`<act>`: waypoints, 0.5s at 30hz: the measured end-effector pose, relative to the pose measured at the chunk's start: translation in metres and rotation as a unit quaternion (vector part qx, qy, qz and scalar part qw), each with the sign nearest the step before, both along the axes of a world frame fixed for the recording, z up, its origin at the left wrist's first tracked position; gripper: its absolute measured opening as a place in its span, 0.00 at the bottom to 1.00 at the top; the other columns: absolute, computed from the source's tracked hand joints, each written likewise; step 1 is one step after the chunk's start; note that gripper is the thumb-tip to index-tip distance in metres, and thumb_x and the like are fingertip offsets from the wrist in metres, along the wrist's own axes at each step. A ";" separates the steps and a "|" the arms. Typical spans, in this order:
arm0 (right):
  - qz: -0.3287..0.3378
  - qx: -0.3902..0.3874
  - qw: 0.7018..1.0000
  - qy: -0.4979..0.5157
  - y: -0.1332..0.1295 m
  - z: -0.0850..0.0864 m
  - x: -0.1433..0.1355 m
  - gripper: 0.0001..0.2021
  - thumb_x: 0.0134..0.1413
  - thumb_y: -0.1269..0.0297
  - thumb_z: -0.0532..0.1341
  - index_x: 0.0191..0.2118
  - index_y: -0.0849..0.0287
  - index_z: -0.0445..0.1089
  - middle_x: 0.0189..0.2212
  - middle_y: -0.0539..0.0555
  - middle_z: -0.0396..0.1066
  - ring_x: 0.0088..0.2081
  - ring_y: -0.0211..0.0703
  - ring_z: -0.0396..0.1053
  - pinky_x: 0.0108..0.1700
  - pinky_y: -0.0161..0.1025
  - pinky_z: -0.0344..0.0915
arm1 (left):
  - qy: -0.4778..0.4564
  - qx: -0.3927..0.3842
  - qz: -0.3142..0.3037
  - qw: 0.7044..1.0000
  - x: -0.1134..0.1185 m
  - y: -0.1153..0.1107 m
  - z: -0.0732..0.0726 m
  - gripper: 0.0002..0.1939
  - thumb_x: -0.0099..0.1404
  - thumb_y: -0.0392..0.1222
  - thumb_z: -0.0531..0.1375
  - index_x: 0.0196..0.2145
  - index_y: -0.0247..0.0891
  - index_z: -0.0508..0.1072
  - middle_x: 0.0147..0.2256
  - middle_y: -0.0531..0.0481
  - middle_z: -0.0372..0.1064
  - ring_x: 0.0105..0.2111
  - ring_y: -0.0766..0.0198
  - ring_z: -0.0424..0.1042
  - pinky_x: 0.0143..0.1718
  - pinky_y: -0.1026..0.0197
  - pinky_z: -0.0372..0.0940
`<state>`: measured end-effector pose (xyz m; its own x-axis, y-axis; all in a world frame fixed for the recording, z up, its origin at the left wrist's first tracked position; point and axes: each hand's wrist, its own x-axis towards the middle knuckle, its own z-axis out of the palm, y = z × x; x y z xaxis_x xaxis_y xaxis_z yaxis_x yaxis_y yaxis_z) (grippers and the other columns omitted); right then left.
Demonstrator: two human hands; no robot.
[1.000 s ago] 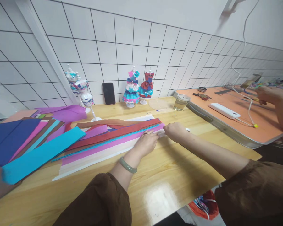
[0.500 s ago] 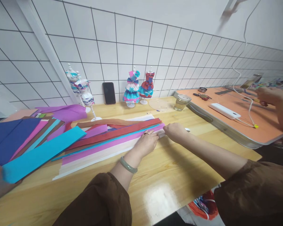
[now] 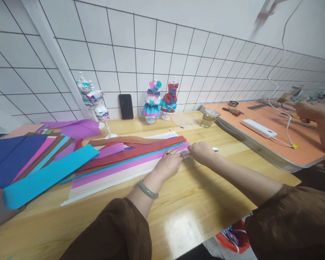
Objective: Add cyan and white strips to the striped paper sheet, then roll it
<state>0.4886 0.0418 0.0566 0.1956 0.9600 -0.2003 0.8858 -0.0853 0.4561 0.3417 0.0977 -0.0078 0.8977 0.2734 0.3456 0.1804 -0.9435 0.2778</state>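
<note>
My left hand lies on the right end of a white crepe-like strip, fingers stretched out flat and a ring showing. Beside it my right hand is closed at the end of the strips; its fingertips face away, and what they grip is hidden. A small white piece shows just beyond that hand. Along the upper edge of the white strip run a purple strip, a thin blue strip and a red strip, all slanting up to the right.
A wide turquoise strip and dark blue sheets lie on the left. Small dressed stands, a phone and a glass cup stand along the back. Another person's hand is over the orange table, near a power strip.
Both my hands stay in nearly the same place on the strips. The view shifts very slightly, and the other person's hand at the right moves a little.
</note>
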 end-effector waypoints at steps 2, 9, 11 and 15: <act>-0.002 -0.001 1.000 0.000 0.000 -0.001 0.000 0.09 0.52 0.76 0.52 0.37 0.69 0.68 0.33 0.68 0.72 0.35 0.51 0.72 0.33 0.39 0.62 | -0.001 0.005 0.001 1.000 0.000 0.000 -0.001 0.14 0.63 0.31 0.47 0.39 0.39 0.70 0.42 0.48 0.69 0.53 0.58 0.58 0.55 0.51 0.51; -0.011 -0.006 1.000 0.001 0.000 -0.002 -0.001 0.10 0.52 0.76 0.52 0.38 0.69 0.68 0.34 0.68 0.71 0.35 0.50 0.72 0.35 0.40 0.62 | 0.009 0.025 0.011 1.000 0.000 -0.001 -0.001 0.15 0.62 0.31 0.47 0.41 0.40 0.69 0.43 0.48 0.67 0.53 0.58 0.58 0.55 0.52 0.50; -0.012 -0.007 1.000 0.002 0.000 -0.002 -0.001 0.10 0.52 0.75 0.52 0.39 0.69 0.68 0.34 0.68 0.71 0.36 0.50 0.72 0.35 0.40 0.62 | 0.005 0.035 0.013 0.999 0.000 -0.002 0.000 0.14 0.63 0.31 0.47 0.40 0.39 0.70 0.42 0.47 0.68 0.52 0.58 0.59 0.55 0.51 0.51; -0.019 -0.004 1.000 0.005 0.001 -0.002 -0.003 0.10 0.52 0.75 0.53 0.38 0.68 0.69 0.35 0.68 0.72 0.36 0.50 0.72 0.36 0.40 0.62 | -0.005 0.058 0.020 0.998 0.002 -0.005 0.000 0.11 0.64 0.36 0.48 0.36 0.37 0.71 0.39 0.45 0.67 0.48 0.56 0.61 0.53 0.51 0.53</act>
